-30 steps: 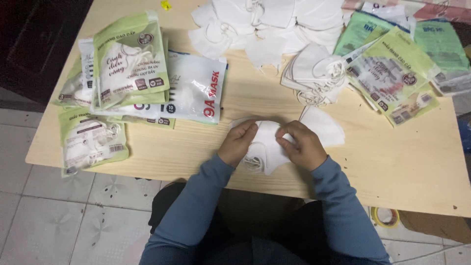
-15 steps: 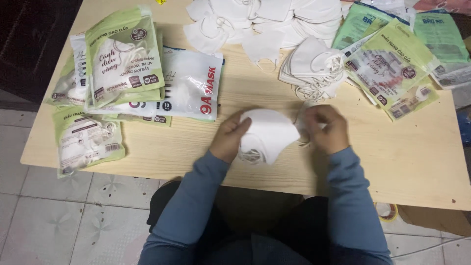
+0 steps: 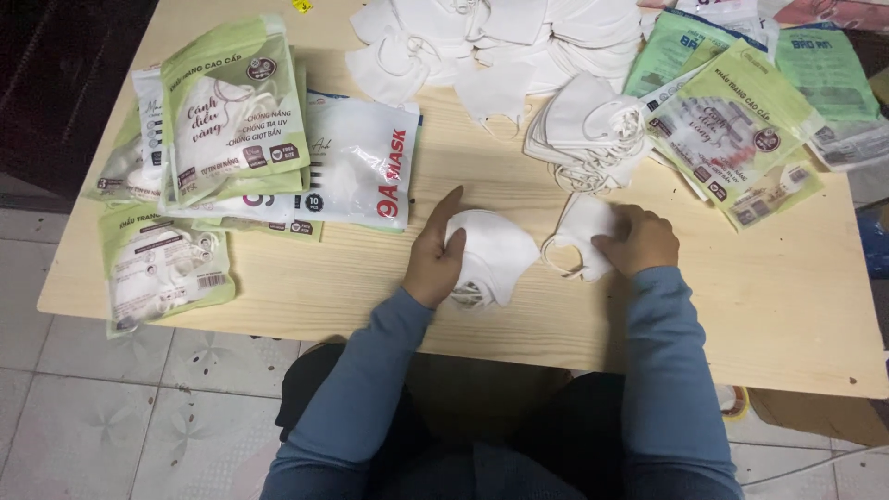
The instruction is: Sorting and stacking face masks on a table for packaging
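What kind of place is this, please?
Probably a small packing spot at home or in a workshop: a plain wooden table on a tiled floor, heaps of loose white masks, and stacks of green mask packets.

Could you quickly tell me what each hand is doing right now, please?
Left hand: closed on a white valved mask, holding it on the table.
Right hand: fingers curled, resting on a second white mask; whether it grips it cannot be told.
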